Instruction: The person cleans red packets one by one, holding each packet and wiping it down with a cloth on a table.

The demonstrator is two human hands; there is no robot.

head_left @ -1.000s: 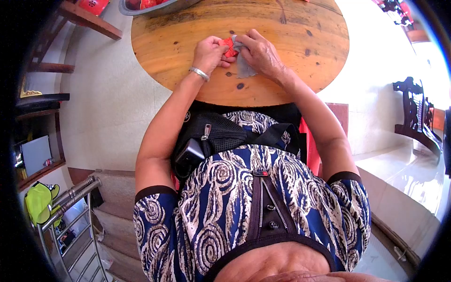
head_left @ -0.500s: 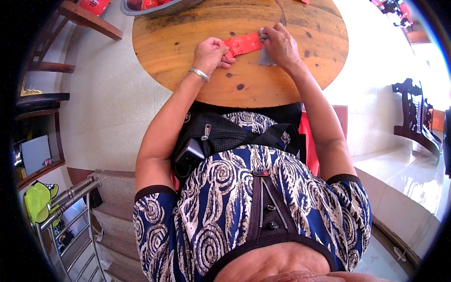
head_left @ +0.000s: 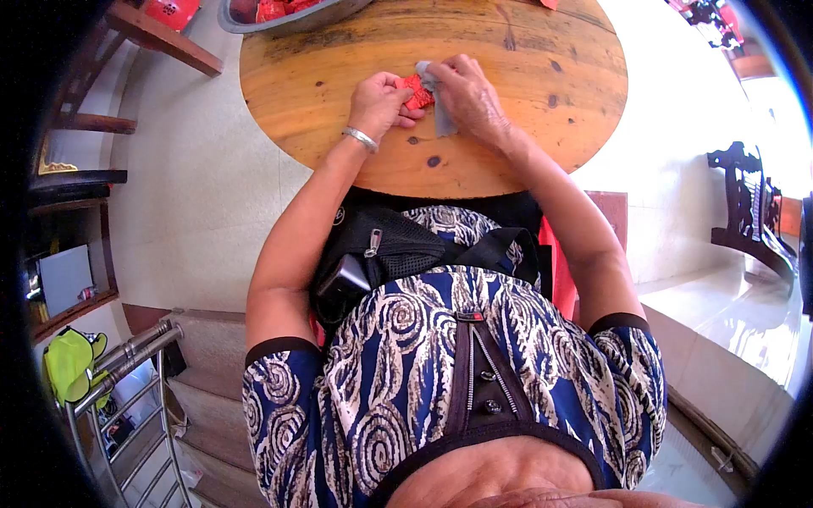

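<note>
Over the round wooden table (head_left: 339, 127), my left hand (head_left: 378, 103) pinches the left end of a red piece (head_left: 415, 88), which looks like paper or a packet. My right hand (head_left: 468, 97) is closed on a grey cloth (head_left: 444, 120) at the red piece's right side. The cloth and my fingers cover the right part of the red piece. Part of the cloth hangs down below my right fingers. Both hands are close together.
A grey metal basin (head_left: 296, 24) with red items stands at the table's upper left edge. Another bit of red (head_left: 550, 3) lies at the top edge. A wooden stool or chair leg (head_left: 165, 38) is at the upper left, and a metal railing (head_left: 135, 356) at the lower left.
My right hand has moved left with the grey cloth, close to my left hand. Less of the red piece shows now. My left hand has hardly moved.
</note>
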